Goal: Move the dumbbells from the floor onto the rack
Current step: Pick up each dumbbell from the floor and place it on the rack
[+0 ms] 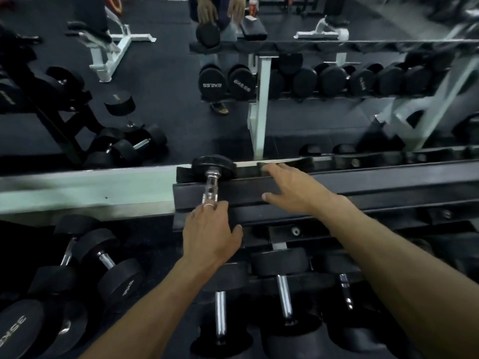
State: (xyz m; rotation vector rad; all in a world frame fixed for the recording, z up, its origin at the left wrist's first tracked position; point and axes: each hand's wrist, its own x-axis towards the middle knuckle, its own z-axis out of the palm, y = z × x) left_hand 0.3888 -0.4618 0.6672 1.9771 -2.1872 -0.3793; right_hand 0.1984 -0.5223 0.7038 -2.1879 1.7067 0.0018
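Black dumbbells (pixel 106 268) with chrome handles, black rack (pixel 363 182), white frame post (pixel 260 104).

Dumbbell (pixel 213 172) on top rail of rack (pixel 324 187): handle bright chromed metal, glossy, with ringed grooves; end disc matt black, rubber-like. Rack rails: black painted metal, dull sheen, smooth. Below the rack's top rail, lower-tier dumbbells (pixel 282 286): polished chrome handles, matt black heads. Left of the rack, floor dumbbells (pixel 108 265): same chrome and matt black rubber, pale printed lettering. Floor (pixel 160 81): dark matt, fine-grained. Beyond the rack, mirror (pixel 285 99): glossy glass; white painted posts in reflection.
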